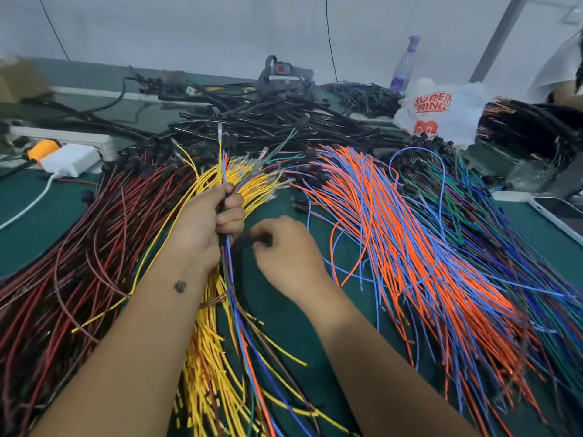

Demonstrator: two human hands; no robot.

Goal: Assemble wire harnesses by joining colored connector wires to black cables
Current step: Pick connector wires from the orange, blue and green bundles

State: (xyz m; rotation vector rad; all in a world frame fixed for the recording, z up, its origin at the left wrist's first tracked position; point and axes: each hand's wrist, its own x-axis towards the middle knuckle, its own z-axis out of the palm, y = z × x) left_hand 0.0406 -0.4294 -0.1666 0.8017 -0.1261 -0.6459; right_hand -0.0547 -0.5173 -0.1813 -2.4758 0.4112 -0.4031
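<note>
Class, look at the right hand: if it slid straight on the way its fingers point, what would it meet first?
Probably the wire bundle held in the left hand; the right hand points left toward it, though depth is unclear.

Wire-harness workshop bench: green mat (284,294) heaped with sorted coloured wires (410,231) and black cables (268,121)

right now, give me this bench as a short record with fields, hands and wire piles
left hand: left hand grips a mixed bundle of wires upright
right hand: right hand pinches something dark, blurred
left pile: red wires
centre pile: yellow wires
right pile: orange and blue wires
far pile: black cables
surface: green mat
</note>
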